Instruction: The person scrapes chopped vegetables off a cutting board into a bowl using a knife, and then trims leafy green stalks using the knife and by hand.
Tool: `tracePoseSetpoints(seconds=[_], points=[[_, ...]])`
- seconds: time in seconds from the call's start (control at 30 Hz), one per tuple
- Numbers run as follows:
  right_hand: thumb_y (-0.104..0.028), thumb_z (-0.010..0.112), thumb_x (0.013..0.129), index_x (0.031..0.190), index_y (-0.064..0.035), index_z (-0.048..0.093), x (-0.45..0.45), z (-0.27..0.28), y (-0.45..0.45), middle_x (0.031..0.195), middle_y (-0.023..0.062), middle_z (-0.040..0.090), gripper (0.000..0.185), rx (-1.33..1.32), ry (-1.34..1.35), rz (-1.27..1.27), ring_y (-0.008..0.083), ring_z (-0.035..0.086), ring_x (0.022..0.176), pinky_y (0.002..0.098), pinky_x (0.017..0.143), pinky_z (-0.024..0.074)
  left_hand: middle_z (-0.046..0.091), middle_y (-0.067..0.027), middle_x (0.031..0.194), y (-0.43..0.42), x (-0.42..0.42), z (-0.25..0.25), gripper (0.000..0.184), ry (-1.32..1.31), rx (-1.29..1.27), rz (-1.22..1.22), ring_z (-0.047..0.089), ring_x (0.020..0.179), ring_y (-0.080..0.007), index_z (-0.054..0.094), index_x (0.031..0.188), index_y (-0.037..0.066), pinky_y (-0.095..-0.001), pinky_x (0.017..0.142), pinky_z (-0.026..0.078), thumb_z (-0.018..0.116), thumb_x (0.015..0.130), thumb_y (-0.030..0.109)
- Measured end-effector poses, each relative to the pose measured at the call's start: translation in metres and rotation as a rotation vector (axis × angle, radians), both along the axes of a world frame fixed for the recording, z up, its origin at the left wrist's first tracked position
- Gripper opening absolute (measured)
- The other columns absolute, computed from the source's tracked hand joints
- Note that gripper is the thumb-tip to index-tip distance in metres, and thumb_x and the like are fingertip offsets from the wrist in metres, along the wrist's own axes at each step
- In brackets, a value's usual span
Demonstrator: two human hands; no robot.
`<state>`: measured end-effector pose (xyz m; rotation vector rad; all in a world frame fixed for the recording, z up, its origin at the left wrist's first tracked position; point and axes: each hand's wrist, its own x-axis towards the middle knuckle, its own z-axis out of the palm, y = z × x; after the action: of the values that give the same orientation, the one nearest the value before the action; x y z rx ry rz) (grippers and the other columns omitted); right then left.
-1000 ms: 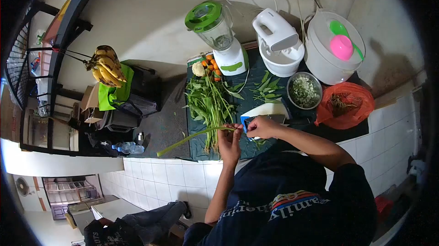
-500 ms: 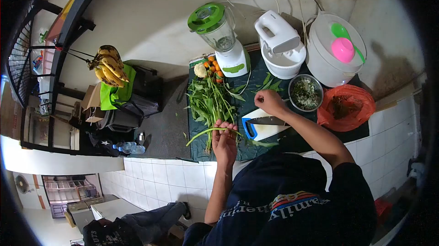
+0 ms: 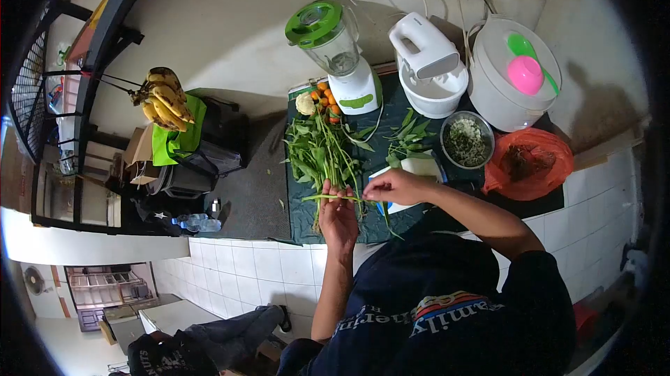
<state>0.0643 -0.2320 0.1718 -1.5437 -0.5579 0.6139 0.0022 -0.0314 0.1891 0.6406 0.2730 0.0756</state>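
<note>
My left hand [image 3: 338,221] is closed, palm up, around a green stem [image 3: 322,197] of water spinach. With closed fingers, my right hand [image 3: 396,186] pinches the stem's right end, where a long leaf [image 3: 385,212] hangs down. Under my left hand lies a bunch of water spinach [image 3: 317,152], stalks toward me. Behind my right hand sits a small pile of plucked leaves [image 3: 410,140]. A white cutting board [image 3: 422,166] with a blue edge is partly covered by my right hand and forearm; the knife cannot be made out clearly.
A blender [image 3: 354,86], a white mixer [image 3: 426,48] with its bowl, and a large white container [image 3: 513,107] line the wall. A steel bowl of chopped greens [image 3: 467,140] stands beside an orange plastic bag [image 3: 528,164]. Cauliflower [image 3: 305,104] lies behind the bunch. Another person [image 3: 230,337] is at lower left.
My right hand has come down and left from above the board to the stem in my left hand. The plucked-leaf pile looks bigger, reaching the board's far edge.
</note>
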Motion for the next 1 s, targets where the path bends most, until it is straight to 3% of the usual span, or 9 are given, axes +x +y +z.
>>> tracePoseSetpoints(seconds=[0.07, 0.33, 0.5, 0.63, 0.7, 0.83, 0.9, 0.93, 1.0], points=[[-0.019, 0.066, 0.097, 0.112, -0.0008, 0.07, -0.005, 0.004, 0.0, 0.095, 0.003, 0.074, 0.024, 0.058, 0.044, 0.065, 0.0092, 0.065, 0.084, 0.0276, 0.078, 0.0521, 0.055, -0.0068, 0.11, -0.003, 0.001, 0.001, 0.056, 0.007, 0.015, -0.001, 0.058, 0.105, -0.0187, 0.037, 0.144, -0.002, -0.0398, 0.111, 0.043, 0.054, 0.091, -0.003], [-0.023, 0.073, 0.089, 0.097, -0.0026, 0.074, -0.008, 0.0, -0.001, 0.084, 0.0025, 0.074, 0.022, 0.009, 0.005, -0.053, 0.0081, 0.064, 0.077, 0.0283, 0.073, 0.0513, 0.059, -0.007, 0.118, -0.002, -0.001, -0.001, 0.049, -0.023, 0.088, -0.037, 0.059, 0.115, -0.0215, 0.039, 0.144, 0.002, -0.0394, 0.11, 0.044, 0.054, 0.097, -0.001], [-0.019, 0.069, 0.09, 0.095, -0.0026, 0.072, -0.007, -0.017, 0.003, 0.082, 0.0009, 0.072, 0.017, 0.006, 0.047, -0.094, 0.007, 0.062, 0.074, 0.0264, 0.068, 0.0487, 0.062, -0.0087, 0.116, -0.005, -0.006, 0.0, 0.049, 0.029, 0.29, -0.162, 0.062, 0.114, -0.0241, 0.043, 0.141, 0.007, -0.0392, 0.099, 0.051, 0.061, 0.096, -0.002], [-0.018, 0.069, 0.09, 0.098, -0.0037, 0.071, -0.01, -0.019, 0.004, 0.082, -0.0007, 0.071, 0.017, 0.044, 0.202, -0.091, 0.0062, 0.061, 0.073, 0.0254, 0.067, 0.0475, 0.063, -0.0087, 0.113, -0.008, -0.009, -0.005, 0.047, 0.077, 0.331, -0.128, 0.063, 0.111, -0.0228, 0.044, 0.138, 0.005, -0.0342, 0.096, 0.052, 0.063, 0.095, -0.003], [-0.018, 0.069, 0.089, 0.103, -0.0049, 0.071, -0.012, -0.009, 0.003, 0.085, -0.0016, 0.071, 0.019, 0.074, 0.407, -0.123, 0.006, 0.061, 0.073, 0.0252, 0.065, 0.0467, 0.064, -0.009, 0.112, -0.008, -0.009, -0.007, 0.045, 0.097, 0.336, -0.104, 0.063, 0.11, -0.0225, 0.045, 0.136, 0.005, -0.0329, 0.095, 0.052, 0.063, 0.095, -0.002], [-0.019, 0.071, 0.089, 0.106, -0.0041, 0.068, -0.016, -0.004, 0.005, 0.086, -0.0004, 0.07, 0.023, 0.056, 0.38, -0.119, 0.0078, 0.062, 0.074, 0.0278, 0.067, 0.0495, 0.066, -0.0102, 0.108, -0.01, -0.009, -0.012, 0.039, 0.076, 0.39, -0.036, 0.065, 0.106, -0.0217, 0.046, 0.13, 0.003, -0.0308, 0.09, 0.053, 0.065, 0.095, 0.0], [-0.023, 0.075, 0.087, 0.1, -0.0031, 0.067, -0.019, -0.004, 0.008, 0.087, 0.0042, 0.071, 0.026, 0.053, -0.076, -0.166, 0.0128, 0.066, 0.076, 0.0316, 0.07, 0.0523, 0.067, -0.0104, 0.106, -0.011, -0.01, -0.01, 0.037, 0.087, 0.414, 0.0, 0.066, 0.103, -0.0213, 0.047, 0.127, 0.003, -0.0303, 0.088, 0.053, 0.066, 0.095, 0.0], [-0.023, 0.075, 0.087, 0.1, -0.0031, 0.067, -0.021, 0.008, 0.008, 0.087, 0.0042, 0.071, 0.026, 0.053, -0.076, -0.165, 0.0128, 0.066, 0.076, 0.0316, 0.07, 0.0523, 0.067, -0.0103, 0.104, -0.012, -0.01, -0.01, 0.037, 0.092, 0.456, 0.019, 0.066, 0.101, -0.0205, 0.047, 0.127, 0.002, -0.0294, 0.087, 0.053, 0.066, 0.095, 0.0], [-0.019, 0.078, 0.086, 0.098, -0.0018, 0.064, -0.027, 0.032, 0.007, 0.085, 0.0066, 0.067, 0.025, -0.151, -0.33, -0.2, 0.0162, 0.066, 0.079, 0.0306, 0.071, 0.0527, 0.068, -0.0102, 0.103, -0.013, -0.011, -0.01, 0.037, 0.099, 0.498, 0.037, 0.067, 0.098, -0.0197, 0.047, 0.126, 0.002, -0.0286, 0.085, 0.053, 0.066, 0.095, 0.0]])
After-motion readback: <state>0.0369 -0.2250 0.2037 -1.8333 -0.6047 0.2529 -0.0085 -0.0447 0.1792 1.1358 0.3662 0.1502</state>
